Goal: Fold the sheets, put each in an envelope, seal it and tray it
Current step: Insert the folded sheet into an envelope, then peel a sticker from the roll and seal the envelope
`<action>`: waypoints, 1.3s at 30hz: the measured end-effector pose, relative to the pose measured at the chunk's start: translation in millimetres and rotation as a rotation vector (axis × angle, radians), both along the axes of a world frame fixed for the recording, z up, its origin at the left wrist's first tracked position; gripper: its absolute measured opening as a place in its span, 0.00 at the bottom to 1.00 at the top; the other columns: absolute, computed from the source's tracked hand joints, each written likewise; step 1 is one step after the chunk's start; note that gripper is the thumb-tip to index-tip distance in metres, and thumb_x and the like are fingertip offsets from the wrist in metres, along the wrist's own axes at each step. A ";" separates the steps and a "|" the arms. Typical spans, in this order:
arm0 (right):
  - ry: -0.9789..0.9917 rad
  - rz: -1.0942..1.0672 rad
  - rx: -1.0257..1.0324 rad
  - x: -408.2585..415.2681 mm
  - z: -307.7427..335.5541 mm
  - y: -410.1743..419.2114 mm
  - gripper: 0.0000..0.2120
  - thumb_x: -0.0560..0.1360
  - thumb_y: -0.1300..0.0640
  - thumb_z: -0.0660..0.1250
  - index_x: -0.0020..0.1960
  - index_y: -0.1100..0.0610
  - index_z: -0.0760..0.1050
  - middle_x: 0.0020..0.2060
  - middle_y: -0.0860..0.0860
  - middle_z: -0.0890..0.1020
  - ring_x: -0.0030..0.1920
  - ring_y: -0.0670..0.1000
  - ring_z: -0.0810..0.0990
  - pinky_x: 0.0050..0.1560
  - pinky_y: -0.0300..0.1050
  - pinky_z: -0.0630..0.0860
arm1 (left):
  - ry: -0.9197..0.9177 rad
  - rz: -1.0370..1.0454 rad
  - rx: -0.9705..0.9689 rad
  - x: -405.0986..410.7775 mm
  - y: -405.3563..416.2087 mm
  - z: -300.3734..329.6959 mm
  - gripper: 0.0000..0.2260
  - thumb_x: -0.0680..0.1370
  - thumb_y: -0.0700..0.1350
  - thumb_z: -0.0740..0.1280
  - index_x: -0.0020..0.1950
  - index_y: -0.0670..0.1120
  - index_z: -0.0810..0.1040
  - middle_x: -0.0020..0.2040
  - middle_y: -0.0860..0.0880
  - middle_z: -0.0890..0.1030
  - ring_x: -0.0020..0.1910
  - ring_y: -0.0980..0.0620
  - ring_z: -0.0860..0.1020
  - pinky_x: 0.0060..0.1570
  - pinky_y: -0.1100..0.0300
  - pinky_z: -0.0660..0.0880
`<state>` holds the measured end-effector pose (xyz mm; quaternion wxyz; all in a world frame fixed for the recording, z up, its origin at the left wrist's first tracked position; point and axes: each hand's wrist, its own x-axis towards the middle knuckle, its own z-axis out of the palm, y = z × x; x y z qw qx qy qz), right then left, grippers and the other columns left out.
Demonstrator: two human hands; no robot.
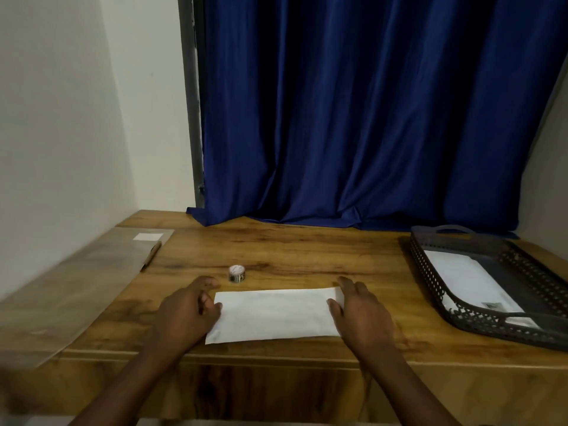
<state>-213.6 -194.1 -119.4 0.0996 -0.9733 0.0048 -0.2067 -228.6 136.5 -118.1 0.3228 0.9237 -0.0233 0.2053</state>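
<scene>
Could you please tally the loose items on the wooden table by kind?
White envelope or folded sheet, between the hands: 1
White envelopes in tray: at least 1
Dark tray: 1
Tape roll: 1
Pen: 1
Clear sleeve: 1
Total: 6

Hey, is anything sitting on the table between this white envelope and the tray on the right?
Nothing visible. Bare table lies between the envelope and the tray; the sticker roll sits behind the envelope's left end, off that path.
</scene>
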 end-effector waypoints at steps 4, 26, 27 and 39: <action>0.100 -0.010 -0.078 6.0 -3.2 -3.1 0.26 0.83 0.41 0.52 0.79 0.48 0.61 0.75 0.53 0.69 0.73 0.56 0.69 0.69 0.57 0.69 | 0.004 -0.007 0.000 4.5 1.5 -3.0 0.17 0.74 0.49 0.75 0.62 0.56 0.77 0.36 0.57 0.81 0.35 0.61 0.79 0.36 0.60 0.75; 0.124 0.133 0.443 10.3 -5.1 -14.4 0.29 0.82 0.36 0.49 0.77 0.48 0.66 0.75 0.47 0.71 0.75 0.48 0.67 0.79 0.57 0.55 | 0.232 -0.336 0.258 100.2 -7.9 38.7 0.20 0.72 0.43 0.72 0.57 0.64 0.78 0.58 0.63 0.81 0.57 0.65 0.78 0.60 0.65 0.75; 0.109 0.130 0.464 10.2 -5.1 -15.1 0.27 0.82 0.36 0.50 0.76 0.47 0.67 0.74 0.46 0.72 0.73 0.47 0.69 0.78 0.56 0.57 | 0.212 -0.336 0.230 100.3 -8.3 40.2 0.18 0.72 0.44 0.74 0.55 0.65 0.78 0.56 0.64 0.81 0.55 0.67 0.78 0.57 0.68 0.75; -0.272 0.211 0.776 -4.0 11.4 -13.3 0.08 0.78 0.56 0.68 0.51 0.44 0.82 0.51 0.37 0.81 0.55 0.38 0.77 0.59 0.45 0.76 | 0.225 -0.483 -0.898 43.7 -106.5 17.7 0.20 0.71 0.45 0.80 0.62 0.46 0.82 0.54 0.43 0.86 0.52 0.43 0.85 0.54 0.45 0.82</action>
